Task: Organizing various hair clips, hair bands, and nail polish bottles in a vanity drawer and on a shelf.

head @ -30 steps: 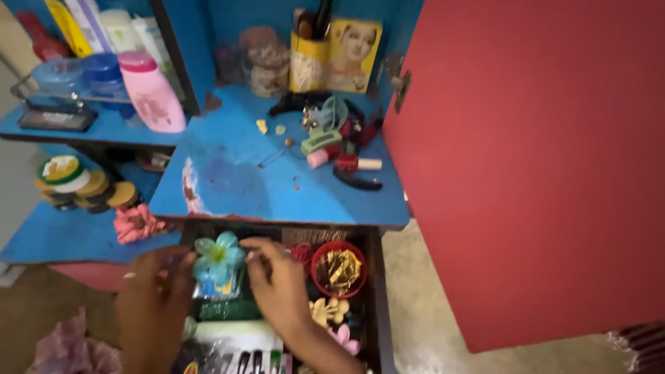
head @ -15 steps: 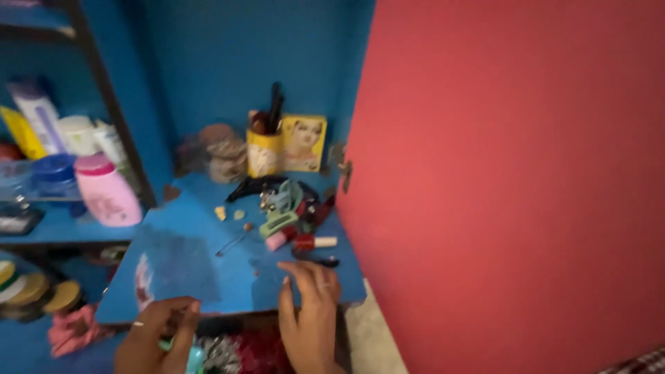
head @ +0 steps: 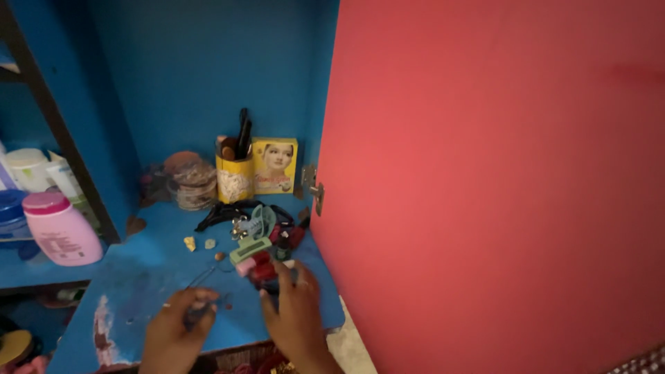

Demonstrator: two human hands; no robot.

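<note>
Both my hands rested low on the blue shelf [head: 159, 270]. My left hand [head: 176, 329] pinched a thin dark hairpin [head: 201, 278]; my right hand [head: 294, 312], fingers spread and empty, reached into the heap of hair clips [head: 267, 242] just ahead, sorting them.

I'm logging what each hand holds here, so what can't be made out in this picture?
Head view only:
- Left hand: motion blur hides whether its grip holds a small dark thing.
- Right hand: it covers part of the hair clip pile; contact unclear.
- Drawer: cut off by the bottom edge.
- Pink bottle: label too blurred.
</note>
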